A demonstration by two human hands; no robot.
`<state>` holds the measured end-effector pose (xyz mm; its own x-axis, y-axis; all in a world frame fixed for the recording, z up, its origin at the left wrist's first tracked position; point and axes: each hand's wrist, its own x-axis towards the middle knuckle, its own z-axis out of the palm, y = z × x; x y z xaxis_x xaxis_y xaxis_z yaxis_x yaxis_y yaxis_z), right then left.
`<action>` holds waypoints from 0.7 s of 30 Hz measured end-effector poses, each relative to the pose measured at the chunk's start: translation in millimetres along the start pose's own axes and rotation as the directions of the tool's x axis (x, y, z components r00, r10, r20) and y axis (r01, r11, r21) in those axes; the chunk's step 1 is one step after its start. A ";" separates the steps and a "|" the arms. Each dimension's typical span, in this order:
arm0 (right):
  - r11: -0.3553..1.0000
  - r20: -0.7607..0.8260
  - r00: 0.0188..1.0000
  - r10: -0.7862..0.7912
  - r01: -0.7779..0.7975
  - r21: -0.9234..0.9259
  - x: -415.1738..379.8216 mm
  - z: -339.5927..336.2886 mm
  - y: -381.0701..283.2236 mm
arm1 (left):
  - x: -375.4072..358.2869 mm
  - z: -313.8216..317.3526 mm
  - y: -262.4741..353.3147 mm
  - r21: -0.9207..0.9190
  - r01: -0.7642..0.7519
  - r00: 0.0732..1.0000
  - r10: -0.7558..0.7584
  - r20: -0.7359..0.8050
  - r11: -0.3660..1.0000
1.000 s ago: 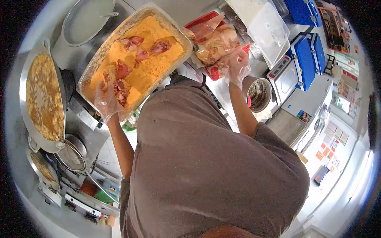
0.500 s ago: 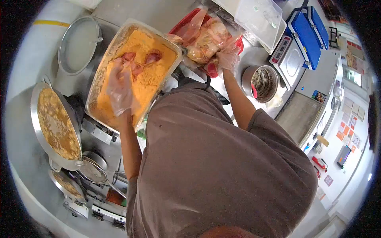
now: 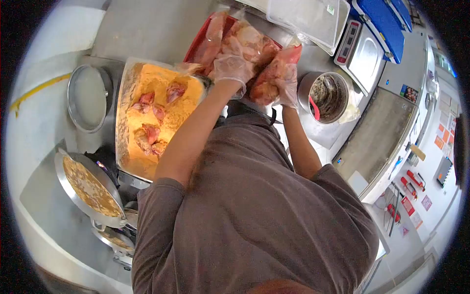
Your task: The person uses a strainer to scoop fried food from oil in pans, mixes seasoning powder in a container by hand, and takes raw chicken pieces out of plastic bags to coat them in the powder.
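My left hand, in a clear plastic glove, reaches over the raw chicken pieces in the red tray. Its fingertips are hidden among the meat and plastic. Close by, my right hand, also gloved, grips the side of a clear plastic bag with raw chicken inside. To the left stands a clear rectangular tub of orange-yellow breading flour. Several raw chicken pieces lie apart on the flour, partly dusted.
A metal pot with a red-handled utensil sits at right, near a scale and blue lids. On the left are a round pan of pale liquid and a wok of frying oil. Stacked clear lids lie behind.
My left hand has moved from the flour tub to the chicken in the red tray. More chicken pieces now lie on the flour. My right hand has tilted up the bag side.
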<state>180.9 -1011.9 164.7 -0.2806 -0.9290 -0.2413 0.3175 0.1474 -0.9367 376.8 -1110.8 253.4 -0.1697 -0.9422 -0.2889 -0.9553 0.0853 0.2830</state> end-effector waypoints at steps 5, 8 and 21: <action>0.970 -0.043 0.994 0.105 -0.092 0.226 -13.2 -17.4 -27.6 | 20.8 8.8 -6.2 -0.043 -0.057 0.989 0.062 0.134 0.997; 0.944 -0.060 0.986 0.156 -0.131 0.302 -17.6 -7.5 -71.3 | 22.1 -15.8 -4.0 -0.146 -0.097 0.984 0.116 0.131 0.984; 0.963 -0.176 0.977 0.118 -0.069 0.262 -30.0 -34.1 -104.0 | 28.9 -85.3 -67.3 -0.894 0.145 0.954 0.179 0.240 0.424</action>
<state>125.4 -987.8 260.7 -0.3965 -0.8305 -0.3911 0.5622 0.1171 -0.8186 456.8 -1171.5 304.0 -0.3905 -0.8063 -0.4443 -0.2138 -0.3900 0.8957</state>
